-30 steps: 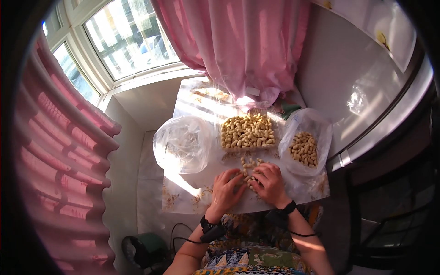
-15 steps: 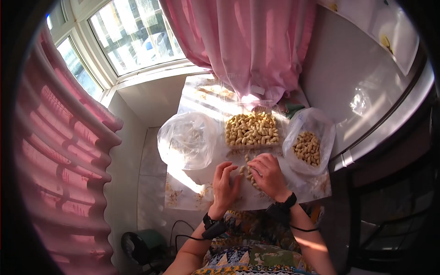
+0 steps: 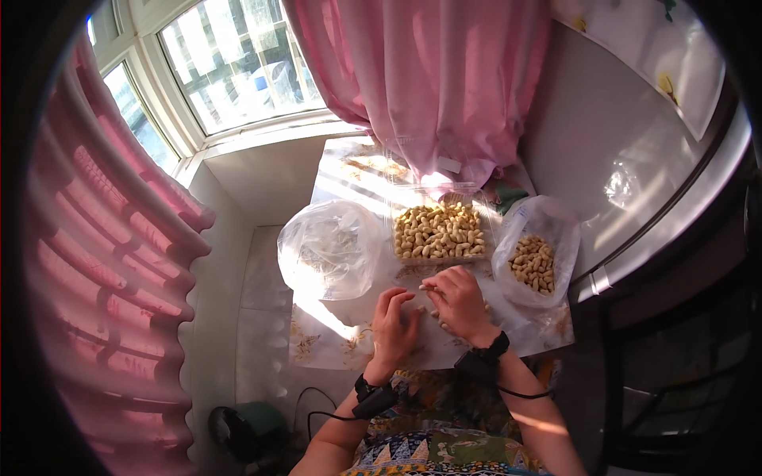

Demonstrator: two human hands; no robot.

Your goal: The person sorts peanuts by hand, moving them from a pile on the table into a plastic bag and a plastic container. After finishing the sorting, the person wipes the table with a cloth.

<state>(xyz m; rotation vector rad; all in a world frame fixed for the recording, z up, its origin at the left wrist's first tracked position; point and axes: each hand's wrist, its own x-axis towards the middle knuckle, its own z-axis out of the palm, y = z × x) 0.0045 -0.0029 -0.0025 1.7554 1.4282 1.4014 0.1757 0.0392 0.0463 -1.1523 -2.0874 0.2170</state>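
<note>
Shifted toward the left hand (image 3: 393, 333) since the earlier frame, the right hand (image 3: 464, 311) is now seen with its fingertips brought clear of the small heap. What appears to be a single peanut (image 3: 424, 287) is pinched there, between thumb and fingers, above the table (image 3: 325, 351). The left hand's fingers are loosely curled; whether anything is held in them cannot be told (the palm is turned out of sight). Several loose peanuts (image 3: 435, 315) are half covered by the right hand, near the table's front edge.

A slip seems the likeliest fault: so small and rounded a shell is gripped by the tips alone, and it could be squeezed out if pressed unevenly. The loose peanuts could be brushed off the near edge by a dragged wrist, or overlooked because they are screened from above. The filled clear tray (image 3: 440, 261) could be nudged if the knuckles were pushed too far forward. Peanuts could be spilled from the limp plastic bag (image 3: 562, 230) on the right if its mouth were caught, and the black cable (image 3: 524, 394) could be snagged.
</note>
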